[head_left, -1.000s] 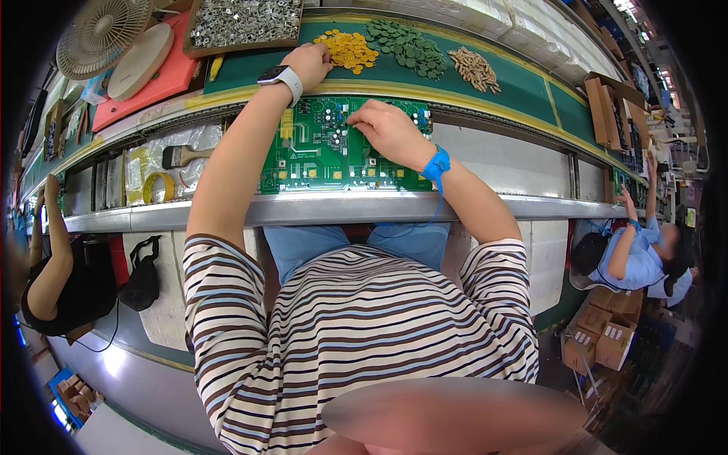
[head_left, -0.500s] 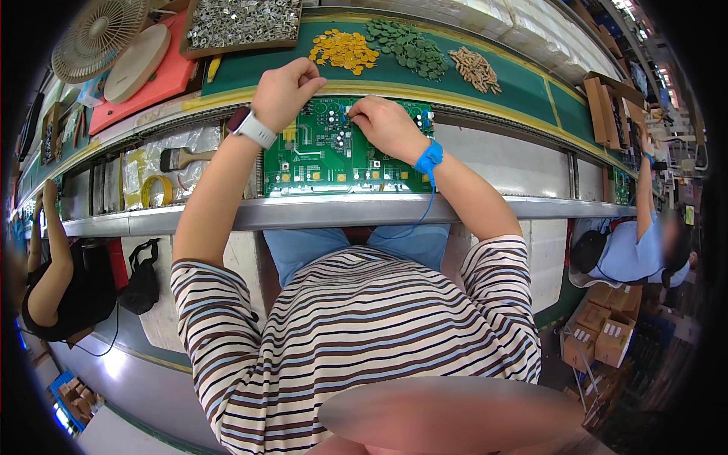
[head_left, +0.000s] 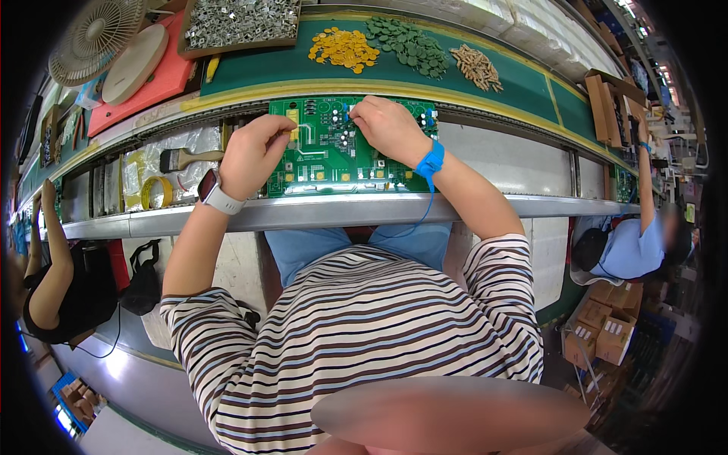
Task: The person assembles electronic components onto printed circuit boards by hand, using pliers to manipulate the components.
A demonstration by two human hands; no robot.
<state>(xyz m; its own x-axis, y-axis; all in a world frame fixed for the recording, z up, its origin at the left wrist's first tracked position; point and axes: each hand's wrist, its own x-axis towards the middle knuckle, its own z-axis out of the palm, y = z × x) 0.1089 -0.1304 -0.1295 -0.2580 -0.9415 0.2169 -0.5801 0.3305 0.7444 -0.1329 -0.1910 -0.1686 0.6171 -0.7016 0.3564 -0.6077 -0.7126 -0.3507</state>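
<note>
A green circuit board [head_left: 326, 159] lies in the rail track in front of me, with small white, black, blue and yellow parts on it. My left hand [head_left: 258, 152] is over the board's left edge, thumb and fingers pinched together beside a yellow patch on the board. Whatever sits in that pinch is too small to make out. At the far middle of the board, my right hand [head_left: 385, 127] also has its fingertips pressed together, near small blue and white parts. Its own fingers hide what it grips. A blue wrist strap with a cord circles my right wrist.
Beyond the rail lie piles of yellow discs [head_left: 343, 50], green discs [head_left: 409, 48] and tan parts [head_left: 475, 67]. A box of metal parts [head_left: 241, 24] and a fan [head_left: 98, 30] stand far left. Left of the board are a brush [head_left: 186, 158] and a tape roll [head_left: 156, 192]. Co-workers sit either side.
My left hand has come down from the rail's far edge to the board's left side, nearer to me. The board sits very slightly farther right. My right hand stays almost where it was.
</note>
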